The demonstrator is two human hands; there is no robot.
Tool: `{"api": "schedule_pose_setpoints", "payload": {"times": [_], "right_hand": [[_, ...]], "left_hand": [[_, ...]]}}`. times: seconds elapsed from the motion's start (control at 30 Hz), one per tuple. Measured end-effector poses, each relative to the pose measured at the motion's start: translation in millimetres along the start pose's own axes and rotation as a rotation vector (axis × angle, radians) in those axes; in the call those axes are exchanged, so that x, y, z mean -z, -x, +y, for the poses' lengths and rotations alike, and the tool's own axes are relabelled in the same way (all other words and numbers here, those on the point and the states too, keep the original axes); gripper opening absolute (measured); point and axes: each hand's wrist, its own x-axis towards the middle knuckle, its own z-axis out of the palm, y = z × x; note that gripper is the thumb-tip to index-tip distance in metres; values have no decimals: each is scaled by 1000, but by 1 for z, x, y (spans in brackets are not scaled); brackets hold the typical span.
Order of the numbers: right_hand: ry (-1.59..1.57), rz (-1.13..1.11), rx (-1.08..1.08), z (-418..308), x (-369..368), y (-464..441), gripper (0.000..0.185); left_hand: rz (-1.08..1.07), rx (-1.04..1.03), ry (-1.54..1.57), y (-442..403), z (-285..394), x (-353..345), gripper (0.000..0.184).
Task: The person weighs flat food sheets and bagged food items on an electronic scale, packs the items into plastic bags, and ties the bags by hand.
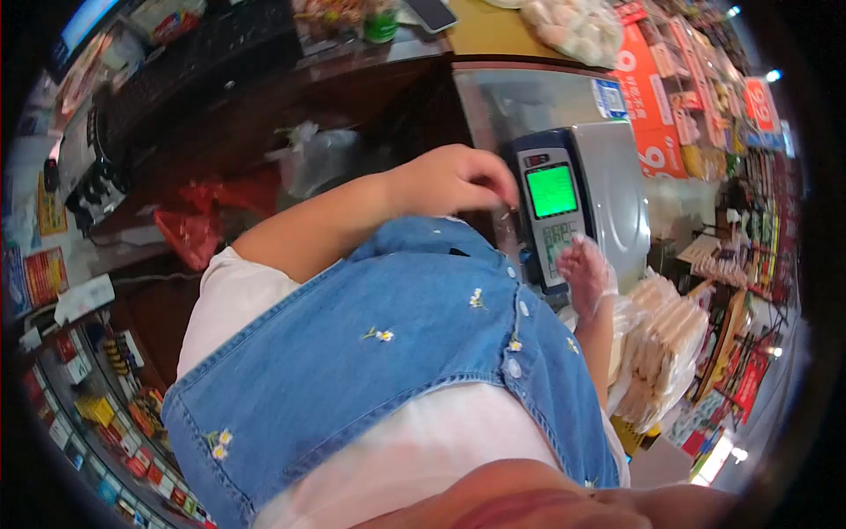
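My left hand (467,181) is bare and hangs beside the scale's display side. Its fingers are loosely bent, with a gap between thumb and forefinger and nothing seen in it. My right hand (582,264), in a thin clear plastic glove, hovers at or touches the lower keypad; contact is not clear. The fingers look slightly apart and hold nothing visible. Between the hands is a digital scale (551,212) with a lit green screen and number keys. Its shiny metal pan (617,203) lies on the far side of the display.
Bagged pale sticks or rolls (661,339) are stacked by my right forearm. A bag of round white items (573,26) and a phone (430,13) lie at the top. Red plastic bags (194,229) and a clear bag (322,159) hang at left, near a black keyboard (207,75).
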Motion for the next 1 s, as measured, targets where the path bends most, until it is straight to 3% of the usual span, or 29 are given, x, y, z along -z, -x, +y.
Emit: {"api": "schedule_pose_setpoints", "payload": {"times": [0.07,0.13,0.2,0.27,0.33,0.43,0.53,0.67,0.77,0.83,0.9,0.97,1.0], "right_hand": [[50,-33,-168,15,7,-1,26],[80,0,-317,43,28,-9,26],[76,20,-381,61,42,-9,26],[141,72,-437,72,49,-6,28],[148,113,-468,76,52,-6,29],[124,162,-480,74,46,3,31],[91,191,-469,65,37,17,34],[78,243,-479,54,31,25,34],[6,203,-469,61,32,26,33],[49,194,-537,68,38,19,37],[89,174,-601,69,34,14,41],[34,96,-504,66,27,15,41],[21,88,-504,65,25,14,41]], "left_hand": [[260,198,-259,25,-120,39,13],[517,571,-314,67,-207,65,19],[785,742,-111,106,-285,89,17],[969,859,269,125,-317,117,24],[1201,696,522,143,-353,152,29],[1374,833,492,163,-421,217,36],[1181,534,-100,220,-572,282,38],[1836,139,1402,180,-564,316,32],[1821,239,1125,158,-523,312,27],[1838,237,1143,136,-457,285,24],[1856,225,1156,131,-436,282,21],[1916,515,991,137,-441,281,18],[1917,509,975,144,-450,279,18]]}}
